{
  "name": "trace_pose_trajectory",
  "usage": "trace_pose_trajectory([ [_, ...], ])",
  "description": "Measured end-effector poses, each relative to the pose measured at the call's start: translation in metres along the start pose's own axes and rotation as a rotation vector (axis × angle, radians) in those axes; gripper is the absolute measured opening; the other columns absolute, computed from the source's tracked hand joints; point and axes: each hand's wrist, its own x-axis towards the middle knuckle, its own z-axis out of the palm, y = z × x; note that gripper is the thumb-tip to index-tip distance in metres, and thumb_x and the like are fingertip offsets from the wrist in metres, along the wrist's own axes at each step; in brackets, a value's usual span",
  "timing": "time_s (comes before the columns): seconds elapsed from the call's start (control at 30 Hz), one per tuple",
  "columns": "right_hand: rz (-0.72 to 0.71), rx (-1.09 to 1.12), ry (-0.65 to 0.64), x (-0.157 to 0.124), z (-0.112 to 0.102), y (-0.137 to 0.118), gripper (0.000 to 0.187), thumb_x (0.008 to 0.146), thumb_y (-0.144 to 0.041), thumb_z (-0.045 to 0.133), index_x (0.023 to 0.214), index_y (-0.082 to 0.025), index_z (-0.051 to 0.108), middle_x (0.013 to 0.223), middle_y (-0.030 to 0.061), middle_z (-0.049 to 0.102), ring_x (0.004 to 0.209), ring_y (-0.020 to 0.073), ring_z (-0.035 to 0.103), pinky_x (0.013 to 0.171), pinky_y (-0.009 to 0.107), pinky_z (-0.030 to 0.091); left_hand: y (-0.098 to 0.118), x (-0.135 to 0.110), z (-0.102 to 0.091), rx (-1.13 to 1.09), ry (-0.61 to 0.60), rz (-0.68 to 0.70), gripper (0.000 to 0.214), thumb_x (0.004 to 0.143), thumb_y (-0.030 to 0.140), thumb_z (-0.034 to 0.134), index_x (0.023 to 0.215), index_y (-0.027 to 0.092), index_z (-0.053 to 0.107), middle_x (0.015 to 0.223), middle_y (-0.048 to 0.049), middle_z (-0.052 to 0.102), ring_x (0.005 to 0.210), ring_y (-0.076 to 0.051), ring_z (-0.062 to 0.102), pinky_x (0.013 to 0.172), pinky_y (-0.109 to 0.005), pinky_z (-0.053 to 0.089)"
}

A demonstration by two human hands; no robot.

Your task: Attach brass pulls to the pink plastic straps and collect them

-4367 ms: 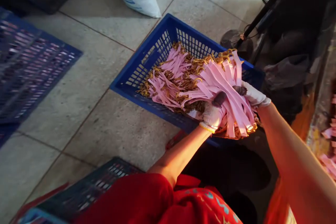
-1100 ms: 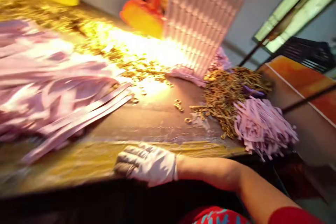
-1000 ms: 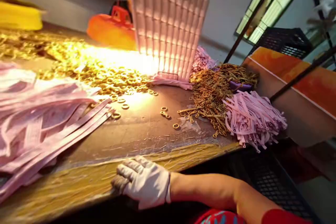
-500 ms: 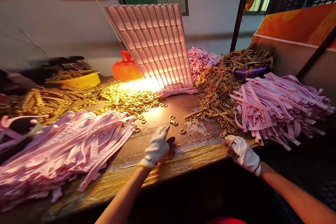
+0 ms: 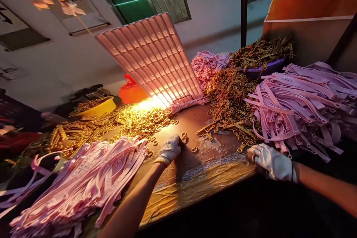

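Observation:
My left hand (image 5: 169, 149), in a dotted light glove, reaches over the tabletop. Its fingertips are at a small cluster of loose gold rings (image 5: 184, 136); the thumb is hidden, so I cannot see whether a ring is held. Another gold ring (image 5: 195, 149) lies just to the right. At the front edge of the table my right hand (image 5: 272, 161), in a whitish glove, has its fingers bent together; whatever is between them is hidden. Beyond it lie gold chain-like pieces (image 5: 234, 119). Pink zipper-like strips (image 5: 304, 108) are heaped to its right.
More pink strips (image 5: 86, 178) cover the left side. Gold rings (image 5: 142, 121) are piled under a bright light. A pink ribbed panel (image 5: 156, 55) leans at the back, near an orange-red tank (image 5: 132, 91). A yellow basin (image 5: 97, 108) and purple basin (image 5: 263, 68) hold gold pieces.
My left hand has moved forward to the loose rings, and its thumb has gone out of sight. My right hand stays by the table edge. The camera view has tilted and turned left.

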Motion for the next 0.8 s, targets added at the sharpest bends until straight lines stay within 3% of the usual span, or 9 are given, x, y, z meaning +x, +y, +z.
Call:
trace_pose_trajectory([
  [0.1,-0.006,-0.092,0.0,-0.005,-0.003,0.011,0.042,0.084,-0.021,0.055,0.122,-0.012,0.069,0.134,0.0192,0.064,0.122,0.0342,0.057,0.103,0.051,0.044,0.019,0.017,-0.009,-0.06,0.004,0.024,0.022,0.099,0.032,0.058,0.093,0.012,0.066,0.081,-0.003,0.065,0.074,-0.015,0.062,0.071,-0.031,0.054],
  [0.2,0.027,-0.088,-0.038,-0.004,-0.003,0.01,0.041,0.084,-0.019,0.054,0.122,-0.013,0.069,0.132,0.0178,0.065,0.122,0.0331,0.057,0.102,0.05,0.045,0.054,0.045,-0.023,-0.155,0.057,0.128,0.033,0.105,0.034,0.043,0.118,0.013,0.064,0.094,-0.0062,0.069,0.077,-0.015,0.064,0.07,-0.028,0.053],
  [0.27,0.066,-0.036,-0.046,-0.002,-0.001,0.008,0.042,0.082,-0.02,0.055,0.122,-0.015,0.069,0.132,0.0162,0.065,0.122,0.0326,0.056,0.104,0.05,0.045,0.075,0.06,-0.03,-0.195,0.099,0.217,0.044,0.104,0.036,0.041,0.142,0.017,0.052,0.113,-0.0086,0.067,0.086,-0.016,0.065,0.075,-0.029,0.054],
  [0.3,0.092,-0.012,-0.041,-0.001,0.0,0.008,0.042,0.082,-0.02,0.056,0.121,-0.016,0.069,0.131,0.0154,0.065,0.122,0.0323,0.057,0.104,0.05,0.044,0.083,0.064,-0.031,-0.198,0.114,0.263,0.047,0.103,0.036,0.045,0.147,0.019,0.049,0.12,-0.009,0.065,0.094,-0.018,0.064,0.081,-0.031,0.054],
  [0.37,0.112,0.008,-0.053,0.0,0.0,0.007,0.042,0.081,-0.023,0.057,0.121,-0.017,0.069,0.129,0.0152,0.065,0.12,0.0321,0.057,0.104,0.049,0.045,0.092,0.064,-0.026,-0.171,0.12,0.344,0.045,0.096,0.03,0.055,0.141,0.024,0.059,0.125,-0.0081,0.062,0.109,-0.023,0.059,0.094,-0.036,0.051],
  [0.47,0.063,-0.021,-0.068,0.0,-0.005,0.008,0.042,0.08,-0.026,0.058,0.117,-0.013,0.07,0.129,0.0184,0.065,0.119,0.0342,0.057,0.101,0.05,0.046,0.094,0.052,-0.006,-0.092,0.095,0.397,0.039,0.086,0.021,0.062,0.123,0.029,0.074,0.123,-0.0077,0.061,0.116,-0.029,0.052,0.1,-0.041,0.046],
  [0.6,0.03,-0.024,-0.028,0.002,-0.016,0.008,0.043,0.084,-0.027,0.055,0.122,-0.011,0.069,0.131,0.0199,0.064,0.119,0.0338,0.057,0.101,0.051,0.046,0.095,0.038,0.018,-0.015,0.086,0.369,0.037,0.089,0.029,0.06,0.122,0.03,0.074,0.115,-0.0096,0.06,0.11,-0.03,0.051,0.092,-0.042,0.046],
  [0.7,0.025,-0.06,-0.02,0.003,-0.02,0.006,0.042,0.087,-0.026,0.052,0.122,-0.01,0.069,0.131,0.0193,0.064,0.118,0.033,0.058,0.102,0.049,0.045,0.095,0.03,0.025,0.027,0.106,0.36,0.038,0.091,0.039,0.058,0.124,0.027,0.072,0.112,-0.0109,0.06,0.107,-0.03,0.051,0.089,-0.042,0.045],
  [0.8,0.019,-0.088,-0.007,0.002,-0.019,0.006,0.042,0.087,-0.024,0.051,0.123,-0.011,0.069,0.131,0.0175,0.065,0.119,0.032,0.057,0.103,0.048,0.044,0.079,0.021,0.024,0.058,0.127,0.37,0.035,0.091,0.035,0.058,0.122,0.029,0.072,0.113,-0.0098,0.061,0.107,-0.029,0.052,0.089,-0.042,0.045],
])
